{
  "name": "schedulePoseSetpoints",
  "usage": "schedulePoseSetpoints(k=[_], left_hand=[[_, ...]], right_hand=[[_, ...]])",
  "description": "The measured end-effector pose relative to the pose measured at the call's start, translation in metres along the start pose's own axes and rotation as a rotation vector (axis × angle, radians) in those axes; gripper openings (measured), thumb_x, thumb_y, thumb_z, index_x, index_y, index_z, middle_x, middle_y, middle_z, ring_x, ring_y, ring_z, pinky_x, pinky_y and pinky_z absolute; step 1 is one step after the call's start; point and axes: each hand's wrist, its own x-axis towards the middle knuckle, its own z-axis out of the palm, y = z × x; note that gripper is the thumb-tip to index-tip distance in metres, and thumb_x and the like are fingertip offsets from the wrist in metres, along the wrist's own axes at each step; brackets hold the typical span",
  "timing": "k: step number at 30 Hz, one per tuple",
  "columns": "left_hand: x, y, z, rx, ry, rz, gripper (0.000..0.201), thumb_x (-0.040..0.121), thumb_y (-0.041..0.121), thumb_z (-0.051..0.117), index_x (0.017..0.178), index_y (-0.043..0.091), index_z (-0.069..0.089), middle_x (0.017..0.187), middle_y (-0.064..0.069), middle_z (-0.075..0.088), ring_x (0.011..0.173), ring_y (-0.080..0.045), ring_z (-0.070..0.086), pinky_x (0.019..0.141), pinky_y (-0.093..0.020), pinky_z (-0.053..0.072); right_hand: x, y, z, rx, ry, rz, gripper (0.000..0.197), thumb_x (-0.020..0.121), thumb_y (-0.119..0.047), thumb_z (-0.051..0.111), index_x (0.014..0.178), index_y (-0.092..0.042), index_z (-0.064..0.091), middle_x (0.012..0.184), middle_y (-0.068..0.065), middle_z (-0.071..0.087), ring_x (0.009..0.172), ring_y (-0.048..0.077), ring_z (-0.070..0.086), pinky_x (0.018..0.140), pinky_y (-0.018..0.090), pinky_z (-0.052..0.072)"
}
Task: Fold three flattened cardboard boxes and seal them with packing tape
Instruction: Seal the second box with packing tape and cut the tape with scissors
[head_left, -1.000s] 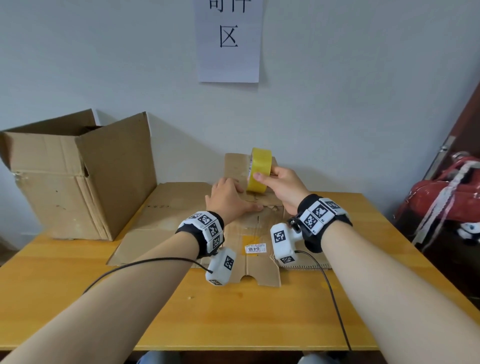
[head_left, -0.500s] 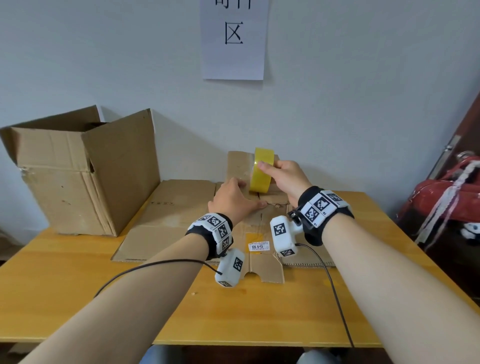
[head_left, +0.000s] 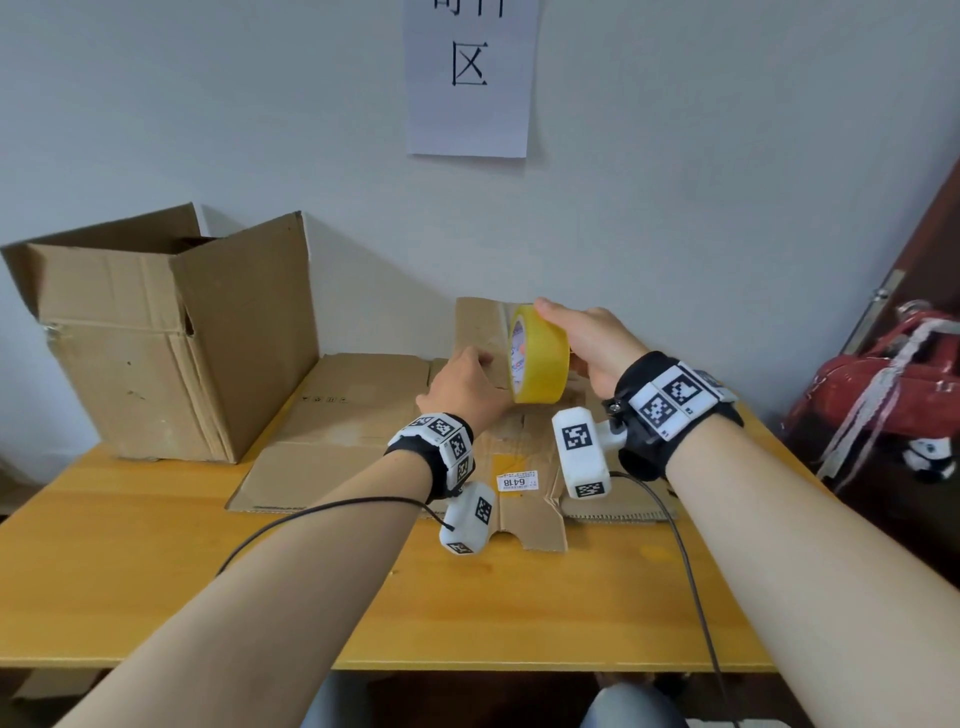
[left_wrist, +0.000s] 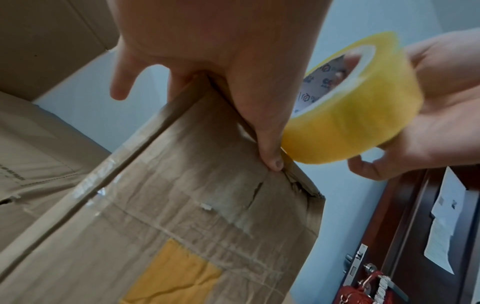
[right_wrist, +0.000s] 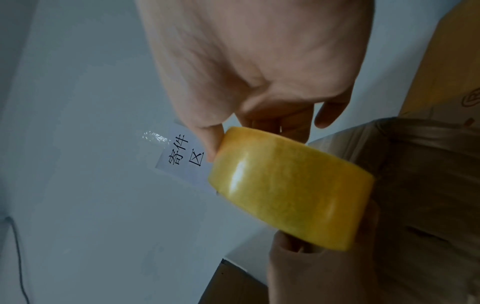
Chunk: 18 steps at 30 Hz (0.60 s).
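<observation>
Right hand (head_left: 592, 345) up over the table (head_left: 156, 561), fingers and thumb wrapped round a yellow tape roll (head_left: 537, 361); thumb on the roll's outer face, fingers round the far side and, in left wrist view, poking into the core. Roll on edge, printed core facing left, hovering just above the flat cardboard (head_left: 363, 410). Left hand (head_left: 465, 389) right beside the roll, palm down on a raised flap (head_left: 480, 325); in left wrist view thumb (left_wrist: 270, 148) pressed along the flap's top edge near its torn corner, other fingers over the far side, so gripping the flap edge. Can't tell whether the thumb also pins a tape end. Flap standing up at the back of the flat cardboard, wall behind. Flat cardboard lying mid-table, w/ white label (head_left: 517, 480) "6418" near front edge. Already-opened box (head_left: 156, 353) standing at table's left, top flaps up, well apart from hands. Paper sign (head_left: 470, 78) on wall above. Red bag (head_left: 893, 384) off to the right.
</observation>
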Motion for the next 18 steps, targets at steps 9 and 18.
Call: schedulePoseSetpoints(k=[9,18], left_hand=[[0.0,0.003,0.001,-0.006,-0.013,-0.027,0.059,0.075,0.057,0.07,0.126,0.036,0.053,0.127,0.012,0.059,0.112,-0.018,0.057,0.106,-0.051,0.036],[0.0,0.004,0.001,-0.009,-0.023,-0.018,0.058,0.075,0.059,0.069,0.126,0.036,0.054,0.129,0.011,0.059,0.115,-0.02,0.057,0.106,-0.052,0.037]], right_hand=[[-0.028,0.001,-0.005,0.03,-0.039,0.129,0.03,0.093,-0.044,0.068,0.099,-0.015,0.066,0.088,0.009,0.071,0.072,0.024,0.069,0.068,0.037,0.059],[-0.046,0.005,-0.004,-0.017,-0.103,0.264,0.034,0.09,-0.048,0.069,0.089,-0.014,0.067,0.1,0.015,0.063,0.091,0.03,0.056,0.088,0.046,0.054]])
